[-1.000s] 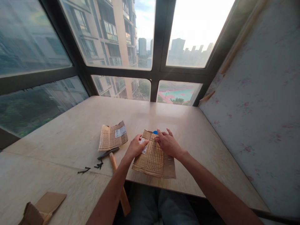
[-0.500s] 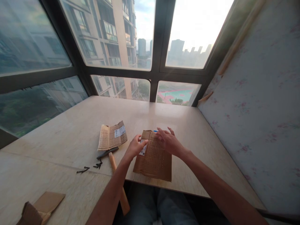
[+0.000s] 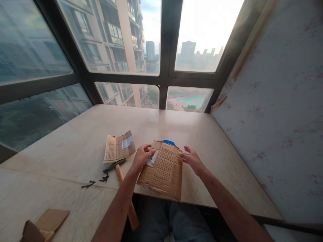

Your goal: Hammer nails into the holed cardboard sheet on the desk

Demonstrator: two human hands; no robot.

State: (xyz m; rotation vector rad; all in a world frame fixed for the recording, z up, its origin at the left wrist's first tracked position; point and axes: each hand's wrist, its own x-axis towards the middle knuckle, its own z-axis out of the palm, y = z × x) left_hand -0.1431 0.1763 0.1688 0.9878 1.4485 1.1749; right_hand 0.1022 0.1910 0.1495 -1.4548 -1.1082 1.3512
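Right hand (image 3: 193, 160) is off the card's top edge now and over at its upper right edge; a moment ago its fingers were covering the blue thing (image 3: 169, 142). That piece shows clearly now, poking out past the top edge; can't tell what it is or if it's attached. Card (image 3: 164, 171), pitted in rows, sits lower centre of frame, near edge at the table (image 3: 202, 141) rim. Left hand (image 3: 143, 157) hasn't shifted: narrow pinch on the card's left edge by the label (image 3: 152, 158). Right fingers loosely parted, at the edge; can't tell if they grip. My read: card is now steadied from both sides, right fingers done at the top for the moment. Hammer (image 3: 119, 171) left of centre, untouched.
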